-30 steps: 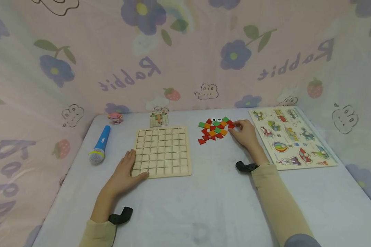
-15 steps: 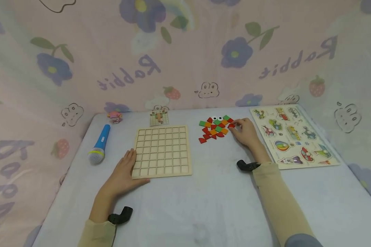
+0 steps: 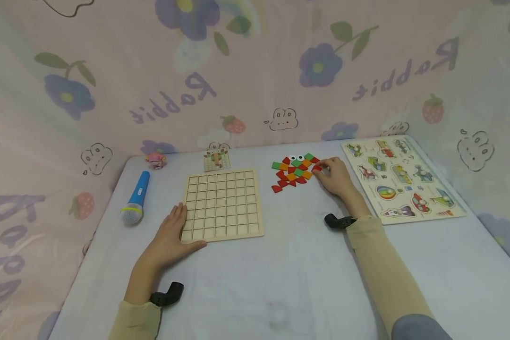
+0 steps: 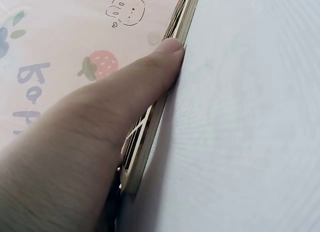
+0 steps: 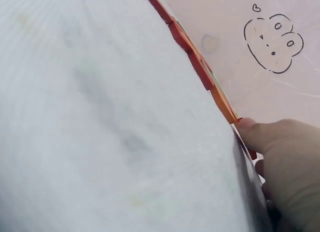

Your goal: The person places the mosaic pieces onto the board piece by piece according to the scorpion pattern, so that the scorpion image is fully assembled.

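A square wooden grid board [image 3: 221,206] lies on the table with bare cells. My left hand [image 3: 167,241] rests at its lower left corner, fingers straight along the left side and thumb stretched along the front edge. In the left wrist view the thumb [image 4: 150,66] presses against the board's rim [image 4: 137,162]. To the board's right, several red, green and orange tiles [image 3: 298,173] lie flat in a cluster, with two eye pieces [image 3: 296,158] at the top. My right hand [image 3: 335,178] pinches a red tile [image 3: 316,168] between thumb and fingers at the cluster's right side.
A small picture card [image 3: 216,160] lies behind the board. On the left are a blue toy microphone [image 3: 137,198] and a pink figurine [image 3: 156,160]. A picture peg puzzle [image 3: 401,179] lies at right, beside the right forearm. A printed curtain surrounds the table.
My left thumb has slid off the board's top to its front edge. The right hand has stayed by the red tile at the cluster's right side. The head view has shifted slightly.
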The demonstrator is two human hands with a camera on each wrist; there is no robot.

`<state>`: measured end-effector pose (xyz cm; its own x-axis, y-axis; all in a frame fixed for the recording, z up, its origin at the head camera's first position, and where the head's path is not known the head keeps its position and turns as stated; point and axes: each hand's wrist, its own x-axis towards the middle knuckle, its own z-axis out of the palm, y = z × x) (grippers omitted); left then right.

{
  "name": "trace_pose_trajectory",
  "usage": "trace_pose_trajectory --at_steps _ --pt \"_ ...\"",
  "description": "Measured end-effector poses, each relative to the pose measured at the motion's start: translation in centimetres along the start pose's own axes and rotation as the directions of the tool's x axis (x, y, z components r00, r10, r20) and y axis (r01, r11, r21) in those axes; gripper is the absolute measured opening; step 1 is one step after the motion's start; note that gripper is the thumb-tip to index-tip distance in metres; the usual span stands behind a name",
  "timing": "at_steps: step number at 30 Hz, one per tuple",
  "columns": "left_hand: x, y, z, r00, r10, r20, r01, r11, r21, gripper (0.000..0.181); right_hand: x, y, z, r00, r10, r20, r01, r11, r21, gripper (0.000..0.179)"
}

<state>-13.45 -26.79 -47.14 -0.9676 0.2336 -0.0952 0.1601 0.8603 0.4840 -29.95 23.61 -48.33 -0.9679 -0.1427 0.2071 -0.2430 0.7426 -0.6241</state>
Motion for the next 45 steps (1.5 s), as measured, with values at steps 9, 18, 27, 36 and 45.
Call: trace_pose_trajectory --at_steps 9,18,27,36,45 --pt "-0.1 0.1 0.3 1.000 -0.013 0.013 0.013 1.000 -0.011 0.129 -0.1 -1.2 -0.5 0.999 -0.001 0.040 -0.001 0.999 0.042 0.037" --pt "0.0 0.3 0.1 1.000 -0.004 0.005 0.004 1.000 -0.020 0.128 -0.3 -6.2 0.6 0.994 -0.006 0.108 -0.006 0.994 0.109 0.036" --pt "-0.4 0.5 -0.3 1.000 -0.019 0.006 0.018 0.999 0.035 0.127 0.6 -10.9 3.7 0.972 -0.166 0.166 0.151 0.983 0.101 0.031" --pt "-0.5 0.6 -0.4 1.000 -0.018 0.008 0.018 0.999 0.042 0.126 1.9 -14.0 6.8 0.956 -0.179 0.230 0.163 0.983 0.086 0.029" --pt "-0.4 0.8 -0.5 1.000 -0.009 0.014 0.009 0.999 0.032 0.126 2.6 -15.1 8.7 0.944 -0.142 0.299 0.133 0.990 0.051 0.032"
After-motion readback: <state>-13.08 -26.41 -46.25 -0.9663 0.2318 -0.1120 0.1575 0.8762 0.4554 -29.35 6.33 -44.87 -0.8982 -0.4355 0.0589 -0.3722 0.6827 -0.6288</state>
